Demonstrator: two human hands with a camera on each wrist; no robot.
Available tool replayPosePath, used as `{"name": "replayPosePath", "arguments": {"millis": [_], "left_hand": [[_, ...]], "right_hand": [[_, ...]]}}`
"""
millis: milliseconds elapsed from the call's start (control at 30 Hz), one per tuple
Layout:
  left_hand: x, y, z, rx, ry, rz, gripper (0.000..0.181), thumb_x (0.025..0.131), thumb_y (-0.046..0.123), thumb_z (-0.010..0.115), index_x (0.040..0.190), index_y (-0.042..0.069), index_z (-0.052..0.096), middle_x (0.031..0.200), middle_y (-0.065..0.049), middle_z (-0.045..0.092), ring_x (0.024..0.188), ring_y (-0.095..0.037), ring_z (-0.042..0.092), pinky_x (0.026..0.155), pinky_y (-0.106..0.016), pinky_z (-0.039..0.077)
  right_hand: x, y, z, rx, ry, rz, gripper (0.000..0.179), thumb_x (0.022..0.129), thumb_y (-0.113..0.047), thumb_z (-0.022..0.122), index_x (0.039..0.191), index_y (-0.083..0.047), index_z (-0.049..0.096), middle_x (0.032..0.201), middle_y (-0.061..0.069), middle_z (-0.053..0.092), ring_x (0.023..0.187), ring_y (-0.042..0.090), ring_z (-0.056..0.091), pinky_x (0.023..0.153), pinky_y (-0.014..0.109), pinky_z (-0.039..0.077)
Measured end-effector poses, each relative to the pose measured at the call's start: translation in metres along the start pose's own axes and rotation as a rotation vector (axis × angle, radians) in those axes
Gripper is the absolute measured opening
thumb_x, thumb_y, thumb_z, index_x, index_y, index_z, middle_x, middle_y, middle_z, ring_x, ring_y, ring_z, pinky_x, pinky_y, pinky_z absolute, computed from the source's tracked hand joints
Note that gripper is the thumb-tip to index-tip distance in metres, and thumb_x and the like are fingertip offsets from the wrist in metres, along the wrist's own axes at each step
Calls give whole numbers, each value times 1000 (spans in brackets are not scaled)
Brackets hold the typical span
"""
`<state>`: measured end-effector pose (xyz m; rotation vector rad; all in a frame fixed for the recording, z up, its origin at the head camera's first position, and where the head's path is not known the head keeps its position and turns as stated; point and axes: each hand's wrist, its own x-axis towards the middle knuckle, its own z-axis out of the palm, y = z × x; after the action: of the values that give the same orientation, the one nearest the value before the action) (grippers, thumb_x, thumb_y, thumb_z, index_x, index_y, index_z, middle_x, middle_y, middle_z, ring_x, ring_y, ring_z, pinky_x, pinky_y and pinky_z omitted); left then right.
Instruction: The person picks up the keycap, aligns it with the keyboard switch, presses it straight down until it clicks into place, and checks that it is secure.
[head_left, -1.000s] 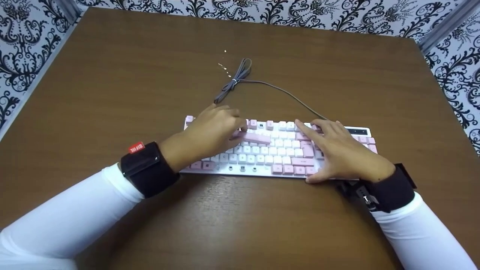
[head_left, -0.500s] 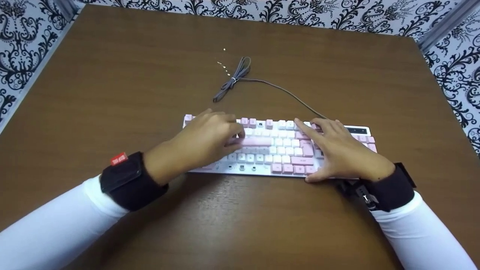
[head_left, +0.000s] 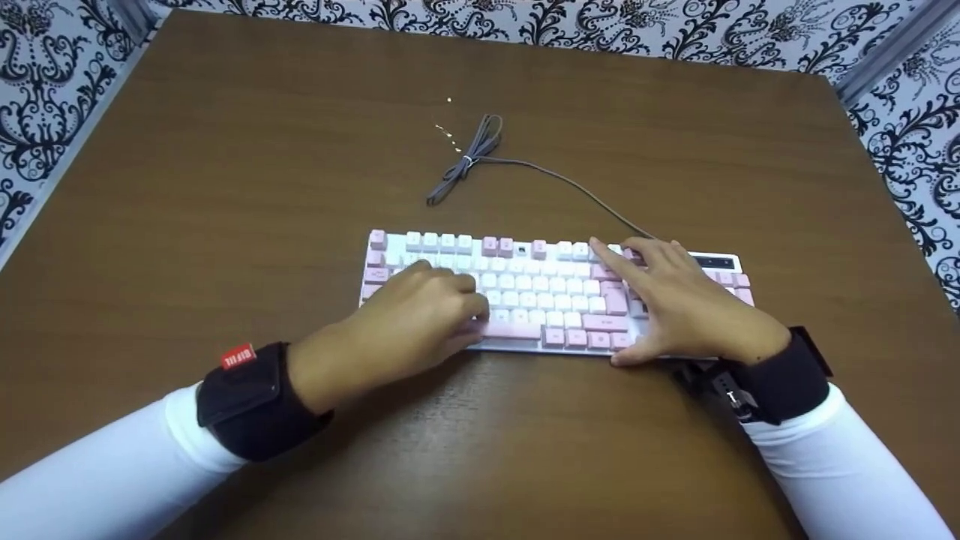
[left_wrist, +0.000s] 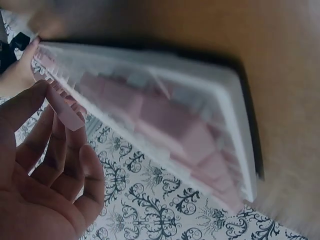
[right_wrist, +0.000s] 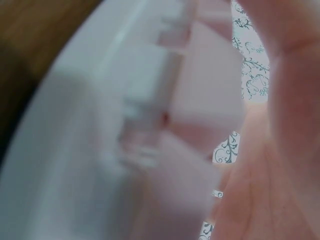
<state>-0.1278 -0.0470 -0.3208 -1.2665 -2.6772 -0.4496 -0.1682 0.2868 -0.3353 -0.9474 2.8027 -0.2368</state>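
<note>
A white keyboard (head_left: 517, 262) with white and pink keys lies on the brown table. My left hand (head_left: 409, 322) pinches a long pink spacebar keycap (head_left: 514, 330) between thumb and index finger, over the front row of the keyboard. In the left wrist view the keycap (left_wrist: 65, 111) is tilted and its near end sticks out of the pinch; whether it touches the board is unclear. On the right part of the keyboard rests my right hand (head_left: 675, 304), fingers spread, with the thumb at the front edge and the fingertips over the back rows. The right wrist view is blurred.
A grey cable (head_left: 562, 176) runs from the keyboard's back edge to a tied bundle (head_left: 466, 159) behind it. Small pale specks (head_left: 450, 137) lie beside the bundle. Patterned black-and-white wallpaper (head_left: 600, 26) borders the table (head_left: 262, 150).
My left hand has brought the spacebar keycap from above the middle rows toward me, down to the front row. The right hand has stayed in place.
</note>
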Motion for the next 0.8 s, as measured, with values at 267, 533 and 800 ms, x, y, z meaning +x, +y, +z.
{"name": "replayPosePath", "arguments": {"millis": [267,533,800], "left_hand": [[-3,2,7,62,-4,-17,11,83,20,78,78,16,70,72,3,64,66,-18,61,67,-39,47],[-5,6,15,110,93,7,15,82,17,76,70,16,68,65,3,57,60,-19,56,63,-36,41],[-6,6,21,112,134,27,16,82,14,76,68,17,67,64,2,56,58,-19,55,59,-36,42]], "right_hand": [[0,0,1,0,2,8,133,57,-61,89,161,-26,15,149,23,36,137,42,33,112,59,25],[0,1,2,1,0,14,132,57,-61,88,161,-26,14,150,23,36,137,42,33,114,61,24],[1,1,3,-6,5,-6,133,57,-59,89,161,-25,15,150,23,35,139,42,32,116,63,19]]}}
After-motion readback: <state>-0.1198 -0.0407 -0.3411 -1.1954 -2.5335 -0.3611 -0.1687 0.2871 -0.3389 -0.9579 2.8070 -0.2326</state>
